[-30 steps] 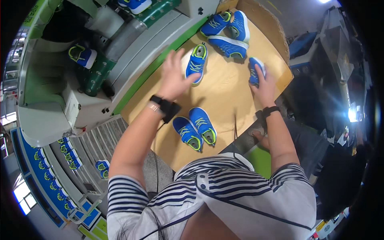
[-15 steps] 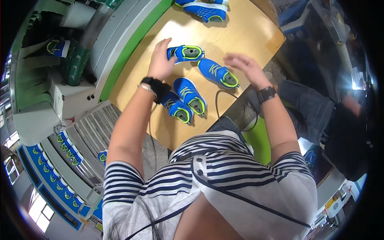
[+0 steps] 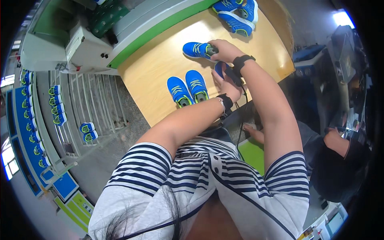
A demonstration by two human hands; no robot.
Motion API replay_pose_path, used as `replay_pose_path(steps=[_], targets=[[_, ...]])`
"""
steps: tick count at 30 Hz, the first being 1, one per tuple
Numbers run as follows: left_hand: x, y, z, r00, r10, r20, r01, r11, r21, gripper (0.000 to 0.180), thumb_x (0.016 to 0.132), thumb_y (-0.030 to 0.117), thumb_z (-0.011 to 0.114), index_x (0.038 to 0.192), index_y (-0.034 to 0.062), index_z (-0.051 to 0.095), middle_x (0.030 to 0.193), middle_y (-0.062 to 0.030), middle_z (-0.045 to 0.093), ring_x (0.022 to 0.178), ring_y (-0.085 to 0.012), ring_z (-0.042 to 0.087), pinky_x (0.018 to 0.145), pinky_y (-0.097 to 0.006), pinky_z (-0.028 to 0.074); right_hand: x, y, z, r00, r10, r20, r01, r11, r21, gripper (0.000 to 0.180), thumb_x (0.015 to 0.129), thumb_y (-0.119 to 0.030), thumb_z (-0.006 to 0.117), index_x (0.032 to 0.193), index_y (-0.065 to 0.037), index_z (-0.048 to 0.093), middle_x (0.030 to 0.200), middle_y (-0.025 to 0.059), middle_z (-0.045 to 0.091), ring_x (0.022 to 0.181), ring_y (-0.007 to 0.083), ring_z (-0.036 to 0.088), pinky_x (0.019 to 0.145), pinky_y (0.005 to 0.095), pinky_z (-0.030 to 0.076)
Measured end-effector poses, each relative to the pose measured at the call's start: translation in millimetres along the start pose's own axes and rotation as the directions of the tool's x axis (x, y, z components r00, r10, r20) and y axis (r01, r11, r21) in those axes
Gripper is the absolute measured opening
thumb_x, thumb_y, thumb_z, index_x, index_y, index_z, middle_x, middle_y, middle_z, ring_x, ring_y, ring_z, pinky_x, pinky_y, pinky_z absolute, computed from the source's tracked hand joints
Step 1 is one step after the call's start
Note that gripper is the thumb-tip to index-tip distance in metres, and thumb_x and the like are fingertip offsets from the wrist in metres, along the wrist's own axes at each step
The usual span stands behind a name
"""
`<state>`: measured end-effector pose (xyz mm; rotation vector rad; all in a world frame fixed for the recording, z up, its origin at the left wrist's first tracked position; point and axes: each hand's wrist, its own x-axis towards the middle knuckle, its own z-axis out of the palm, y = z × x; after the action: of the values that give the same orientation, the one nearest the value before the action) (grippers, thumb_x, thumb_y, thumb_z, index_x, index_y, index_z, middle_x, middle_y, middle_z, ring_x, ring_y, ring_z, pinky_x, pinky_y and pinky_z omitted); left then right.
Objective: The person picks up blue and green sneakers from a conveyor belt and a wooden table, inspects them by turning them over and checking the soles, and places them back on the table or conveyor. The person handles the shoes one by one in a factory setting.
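Observation:
My right hand [image 3: 227, 52] grips the heel end of a blue sneaker [image 3: 195, 49] with lime laces and lining, whose toe points left on the table. Below it, my left hand [image 3: 231, 89] reaches across to the right, its fingers along the side of a second blue sneaker [image 3: 219, 69]. That sneaker is mostly hidden by my hands and the dark band on my right wrist. To the left of my hands, two more blue sneakers, one left [image 3: 178, 91] and one right [image 3: 197, 86], lie side by side with toes pointing away; my left forearm passes close to their heels.
Several blue sneakers [image 3: 236, 24] are heaped at the table's far edge. The pale wooden table [image 3: 148, 86] borders a machine with a green edge strip [image 3: 160, 34]. At left, a metal rack [image 3: 102, 96] holds sneakers. Another person [image 3: 340, 156] sits at the right.
My hands have come together from either side: the right now holds one sneaker's heel, and the left has crossed to the other sneaker. The view has turned, shifting the scene.

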<state>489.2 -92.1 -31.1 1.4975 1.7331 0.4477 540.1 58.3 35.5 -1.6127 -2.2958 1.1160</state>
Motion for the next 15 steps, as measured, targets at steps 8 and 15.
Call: replay_pose_path(steps=[8,15], targets=[[-8,-20,-79,0.976,-0.037,0.212,0.196,0.565,-0.801,0.073,0.074,-0.010,0.064,0.142,0.0028,0.042,0.121,-0.0140,0.058,0.103,-0.0232,0.061,0.088,-0.034,0.052,-43,8,-22,0.914,-0.089,-0.396,0.134,0.987,0.087,0.054,0.077,-0.020,0.075,0.126,-0.003,0.062,0.112,0.0196,0.063,0.112,0.0380,0.058,0.100,0.0408,0.046],[8,19,-319,0.978,0.078,-0.195,-0.207,0.512,-0.834,0.055,0.083,-0.006,0.059,0.136,0.0037,0.049,0.107,-0.0071,0.062,0.089,-0.0139,0.062,0.080,-0.028,0.053,-21,-47,-84,0.807,0.183,-0.562,0.193,0.817,0.543,0.063,0.089,-0.035,0.074,0.136,0.003,0.054,0.122,0.0136,0.065,0.111,0.0204,0.062,0.098,0.0318,0.047]])
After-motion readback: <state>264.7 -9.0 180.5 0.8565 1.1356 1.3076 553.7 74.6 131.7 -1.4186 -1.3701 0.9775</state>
